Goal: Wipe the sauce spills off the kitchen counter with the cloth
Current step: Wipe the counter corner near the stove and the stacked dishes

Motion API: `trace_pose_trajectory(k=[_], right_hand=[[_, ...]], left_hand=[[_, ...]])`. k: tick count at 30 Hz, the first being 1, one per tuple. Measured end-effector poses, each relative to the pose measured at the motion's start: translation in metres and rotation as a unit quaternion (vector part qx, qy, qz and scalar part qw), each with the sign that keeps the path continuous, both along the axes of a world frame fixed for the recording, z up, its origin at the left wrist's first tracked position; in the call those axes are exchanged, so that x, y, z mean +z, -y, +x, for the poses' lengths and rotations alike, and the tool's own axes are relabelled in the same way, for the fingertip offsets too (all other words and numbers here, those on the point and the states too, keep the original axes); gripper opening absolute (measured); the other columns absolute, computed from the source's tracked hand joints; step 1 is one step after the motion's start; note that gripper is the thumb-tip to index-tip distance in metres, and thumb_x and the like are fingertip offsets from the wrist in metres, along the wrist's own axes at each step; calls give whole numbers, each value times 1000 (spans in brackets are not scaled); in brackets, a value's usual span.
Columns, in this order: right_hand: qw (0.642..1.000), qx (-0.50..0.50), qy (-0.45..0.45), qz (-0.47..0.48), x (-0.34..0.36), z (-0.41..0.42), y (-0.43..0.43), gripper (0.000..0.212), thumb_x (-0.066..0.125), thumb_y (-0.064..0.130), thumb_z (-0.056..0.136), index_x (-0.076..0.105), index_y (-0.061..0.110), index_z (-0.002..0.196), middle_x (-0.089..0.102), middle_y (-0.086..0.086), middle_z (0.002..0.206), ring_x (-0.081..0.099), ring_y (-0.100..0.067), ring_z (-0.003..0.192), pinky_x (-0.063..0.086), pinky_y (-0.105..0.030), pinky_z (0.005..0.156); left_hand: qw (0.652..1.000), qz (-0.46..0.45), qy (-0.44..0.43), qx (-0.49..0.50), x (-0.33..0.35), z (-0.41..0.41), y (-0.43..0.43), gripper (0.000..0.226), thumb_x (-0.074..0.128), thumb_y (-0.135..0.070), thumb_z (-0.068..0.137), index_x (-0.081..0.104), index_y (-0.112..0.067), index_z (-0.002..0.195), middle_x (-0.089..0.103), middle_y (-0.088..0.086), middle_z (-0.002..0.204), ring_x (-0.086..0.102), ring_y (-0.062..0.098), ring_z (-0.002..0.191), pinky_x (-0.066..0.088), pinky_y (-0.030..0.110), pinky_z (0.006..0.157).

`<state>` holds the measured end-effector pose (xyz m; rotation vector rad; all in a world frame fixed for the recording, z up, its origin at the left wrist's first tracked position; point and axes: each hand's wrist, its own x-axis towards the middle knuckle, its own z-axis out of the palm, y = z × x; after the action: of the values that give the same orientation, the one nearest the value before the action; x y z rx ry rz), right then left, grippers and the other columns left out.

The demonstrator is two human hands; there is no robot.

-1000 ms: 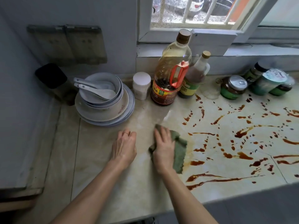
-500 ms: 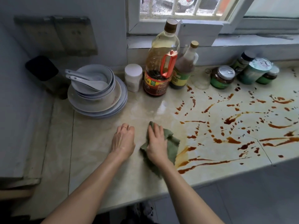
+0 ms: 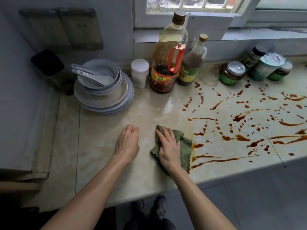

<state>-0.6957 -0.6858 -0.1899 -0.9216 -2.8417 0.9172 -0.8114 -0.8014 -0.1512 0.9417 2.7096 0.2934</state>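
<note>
A crumpled green cloth lies on the pale marble counter, near its front edge. My right hand presses flat on the cloth with straight fingers. Just right of the cloth begin brown sauce spills, streaks and drops spread over the counter's right half. My left hand rests on the bare counter to the left of the cloth, fingers bent under, holding nothing. The counter stretch under and left of the cloth shows no sauce.
A stack of plates and bowls with spoons stands at the back left. A white jar, a big oil bottle, a sauce bottle and several jars line the back wall under the window.
My right hand has slid the cloth slightly toward the counter's front edge, smearing the streaks beside it. The left hand stayed in place. The camera view shifted.
</note>
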Motion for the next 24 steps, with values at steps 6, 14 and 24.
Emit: trace_pose_trajectory(k=[6,14,24], right_hand=[[982,171,-19,82,-4,34,7,58,31,30,93,22,38,150,10,16,159,-2,-8,147,11,-49,116],[992,107,-1,70,-3,60,-57,56,39,20,95,29,41,146,14,19,158,2,-6,147,15,-50,114],[945,286,-50,148,-8,110,-77,58,45,25,91,33,34,147,24,11,157,13,-13,147,24,-46,114]], left_hand=[[1000,11,10,-12,0,15,-14,48,48,-4,83,43,-10,130,30,14,148,29,28,137,33,31,107],[1000,23,-3,14,0,43,-22,50,44,5,79,45,-9,127,33,13,146,33,28,134,36,31,104],[1000,0,-13,27,0,76,-43,54,50,1,79,41,-10,130,35,13,143,37,30,131,37,33,103]])
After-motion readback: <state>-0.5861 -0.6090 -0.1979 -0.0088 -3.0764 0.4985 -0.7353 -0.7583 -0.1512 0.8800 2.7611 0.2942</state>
